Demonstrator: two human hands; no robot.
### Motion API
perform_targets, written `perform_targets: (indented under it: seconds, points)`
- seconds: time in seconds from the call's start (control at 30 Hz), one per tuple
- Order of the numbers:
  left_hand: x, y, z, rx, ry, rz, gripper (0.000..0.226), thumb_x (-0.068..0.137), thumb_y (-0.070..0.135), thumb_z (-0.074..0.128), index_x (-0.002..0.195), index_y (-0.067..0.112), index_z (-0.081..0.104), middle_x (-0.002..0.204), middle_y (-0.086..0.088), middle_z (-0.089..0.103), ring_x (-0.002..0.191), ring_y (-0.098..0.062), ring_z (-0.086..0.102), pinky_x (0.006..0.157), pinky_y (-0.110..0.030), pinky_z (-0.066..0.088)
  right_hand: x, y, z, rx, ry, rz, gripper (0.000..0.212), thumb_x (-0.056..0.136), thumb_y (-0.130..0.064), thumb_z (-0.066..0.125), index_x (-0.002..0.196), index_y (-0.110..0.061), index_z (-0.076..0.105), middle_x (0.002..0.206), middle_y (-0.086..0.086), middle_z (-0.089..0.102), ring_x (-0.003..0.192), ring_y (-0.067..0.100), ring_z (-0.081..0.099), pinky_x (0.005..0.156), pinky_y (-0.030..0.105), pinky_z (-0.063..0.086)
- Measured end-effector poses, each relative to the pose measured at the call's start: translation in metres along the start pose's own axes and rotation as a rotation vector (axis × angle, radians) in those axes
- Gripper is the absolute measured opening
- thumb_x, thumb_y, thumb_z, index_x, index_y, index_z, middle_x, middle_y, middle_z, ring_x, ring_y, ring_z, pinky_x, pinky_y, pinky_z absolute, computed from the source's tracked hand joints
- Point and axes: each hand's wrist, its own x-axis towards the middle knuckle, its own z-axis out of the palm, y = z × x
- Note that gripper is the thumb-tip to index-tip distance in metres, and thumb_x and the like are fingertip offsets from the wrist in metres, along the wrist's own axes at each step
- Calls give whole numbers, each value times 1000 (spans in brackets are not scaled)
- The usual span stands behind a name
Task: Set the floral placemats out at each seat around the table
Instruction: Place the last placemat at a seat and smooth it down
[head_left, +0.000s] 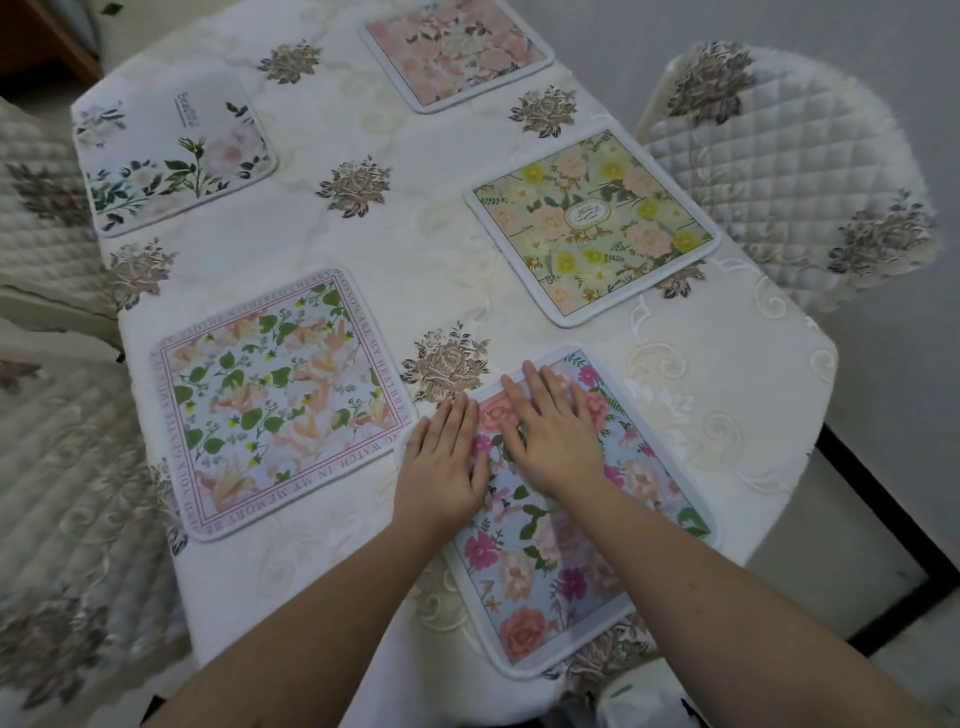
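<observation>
Several floral placemats lie flat on the table. The nearest one, a blue placemat with pink and magenta flowers (582, 566), lies at the near right. My left hand (447, 457) rests flat on its far left corner, partly on the cloth. My right hand (550, 431) lies flat on its far end, fingers spread. A bordered placemat with lettering (280, 400) lies to the left. A green and yellow placemat (592, 223) is at the right, a white placemat with green stems (171, 156) at the far left, a pink placemat (457, 52) at the far end.
The table wears a cream embroidered tablecloth (415, 249) with brown flower motifs. A quilted chair (789, 171) stands at the right. Quilted seat covers (57, 467) run along the left. Another chair back (628, 696) shows at the near edge.
</observation>
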Motion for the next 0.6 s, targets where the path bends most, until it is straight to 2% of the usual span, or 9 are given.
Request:
perform_targets:
  seconds: [0.13,0.23,0.4,0.6]
  points:
    - [0,-3,-2,20,-28,15,67,100,50,23,159,20,14,166,2,10,154,-14,3,125,-37,3,3,18,-5,0,9,61,65,98,-61,10,157,-35,4,166,-4,-2,152,14,-4,123,44,-3]
    - [0,-3,-3,31,-45,11,67,99,52,20,159,23,9,167,3,6,154,-13,-1,125,-35,-1,2,30,-8,38,37,86,64,99,-61,13,157,-34,4,166,-4,-2,152,14,-3,123,43,-1]
    - [-2,-12,-6,26,-66,7,63,101,59,13,157,37,-2,166,12,-3,152,-8,-11,122,-32,-10,-4,51,-9,48,35,122,68,98,-59,12,158,-28,4,166,-3,-4,152,12,-6,123,40,-4]
    - [-6,-31,-15,65,-96,-4,68,98,62,9,157,33,-10,165,12,-12,150,-5,-19,121,-30,-14,-16,67,-13,75,41,197,69,99,-56,10,158,-21,3,166,-4,-2,152,10,-5,123,37,-4]
